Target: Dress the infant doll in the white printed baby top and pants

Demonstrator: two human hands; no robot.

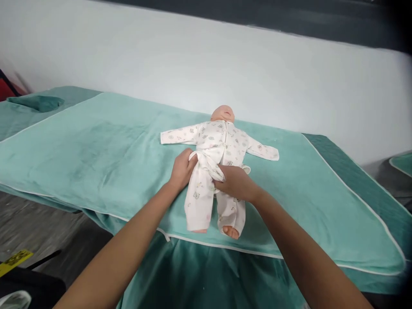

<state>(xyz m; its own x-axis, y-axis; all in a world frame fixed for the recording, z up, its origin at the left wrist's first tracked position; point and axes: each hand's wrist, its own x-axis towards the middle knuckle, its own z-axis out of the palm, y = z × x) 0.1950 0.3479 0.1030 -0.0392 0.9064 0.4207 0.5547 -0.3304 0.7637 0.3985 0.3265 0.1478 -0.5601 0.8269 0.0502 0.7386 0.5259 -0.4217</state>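
A baby doll lies on its back on the green bed cover, its feet toward me. It wears a white printed top with long sleeves spread to both sides, and matching white pants. The doll's toes show at the leg openings. At the waist, my left hand grips the bunched cloth of the pants at the left side. My right hand is closed on the waistband near the middle. Its fingertips are partly hidden in the folds.
The green cover with white piping spreads over a long bed against a white wall. A hole in the cover is at the far left. Low at the left are a black object and a yellow label.
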